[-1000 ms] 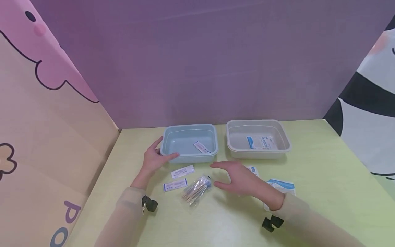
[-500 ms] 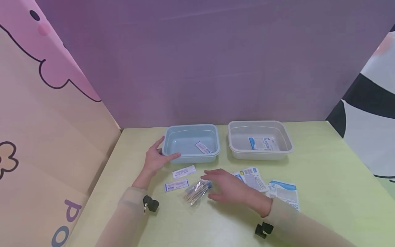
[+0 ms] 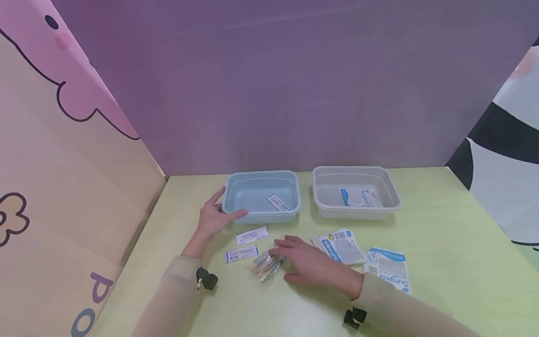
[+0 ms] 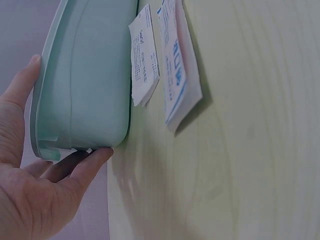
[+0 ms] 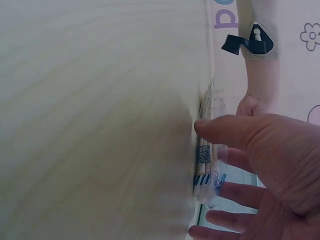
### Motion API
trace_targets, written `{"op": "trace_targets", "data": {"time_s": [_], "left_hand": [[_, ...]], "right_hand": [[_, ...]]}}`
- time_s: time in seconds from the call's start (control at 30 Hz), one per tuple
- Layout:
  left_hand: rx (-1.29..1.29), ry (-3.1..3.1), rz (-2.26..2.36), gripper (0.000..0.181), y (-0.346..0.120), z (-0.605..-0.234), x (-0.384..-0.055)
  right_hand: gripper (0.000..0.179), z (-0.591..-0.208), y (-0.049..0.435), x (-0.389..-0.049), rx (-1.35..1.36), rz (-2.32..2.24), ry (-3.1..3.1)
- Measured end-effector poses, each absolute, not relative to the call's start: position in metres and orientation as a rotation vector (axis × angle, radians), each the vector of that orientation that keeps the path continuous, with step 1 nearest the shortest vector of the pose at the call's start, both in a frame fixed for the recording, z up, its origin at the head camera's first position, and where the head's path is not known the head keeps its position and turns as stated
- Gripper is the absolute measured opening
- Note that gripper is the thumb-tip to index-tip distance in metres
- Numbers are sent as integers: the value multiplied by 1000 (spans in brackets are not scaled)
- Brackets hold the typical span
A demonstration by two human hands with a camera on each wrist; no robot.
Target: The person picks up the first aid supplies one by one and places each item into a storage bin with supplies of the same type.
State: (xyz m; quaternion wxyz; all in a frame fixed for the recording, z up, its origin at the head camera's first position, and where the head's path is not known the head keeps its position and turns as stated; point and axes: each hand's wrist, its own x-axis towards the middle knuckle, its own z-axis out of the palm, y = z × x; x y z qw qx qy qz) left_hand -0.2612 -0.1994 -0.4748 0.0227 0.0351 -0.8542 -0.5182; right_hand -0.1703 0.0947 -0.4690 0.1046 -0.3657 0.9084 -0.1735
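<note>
My left hand (image 3: 212,219) holds the left front corner of a light blue plastic bin (image 3: 269,218); the thumb lies along its rim and the fingers reach its end wall. One small white packet (image 3: 278,202) lies in this bin. My right hand (image 3: 310,263) hovers low over a clear bag of cotton swabs (image 3: 264,269), fingers spread across its right end. In the right wrist view the thumb and fingers stand on either side of the swab bag (image 5: 204,170), not closed on it. Two similar packets, an upper one (image 3: 252,235) and a lower one (image 3: 242,254), lie left of the bag.
A pale grey bin (image 3: 358,214) at the back right contains a surgical mask packet (image 3: 361,197). In front of it lie a white and blue packet (image 3: 340,247) and another surgical mask packet (image 3: 387,269). A purple wall (image 3: 269,93) rises behind the table (image 3: 446,262).
My right hand has moved left and down over the cotton swab bag, uncovering the white and blue packet. My left hand stays at the blue bin.
</note>
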Motion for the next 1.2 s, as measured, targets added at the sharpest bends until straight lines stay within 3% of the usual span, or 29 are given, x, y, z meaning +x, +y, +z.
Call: {"op": "trace_targets", "data": {"time_s": [0.53,1.2], "left_hand": [[100,-2637,-1628,112,-195,-476,-265],[110,-2625,-1632,110,-195,-474,-264]], "right_hand": [[20,-467,94,-177,-1223,-554,2789],[23,-394,104,-233,-1274,-603,2938]]}}
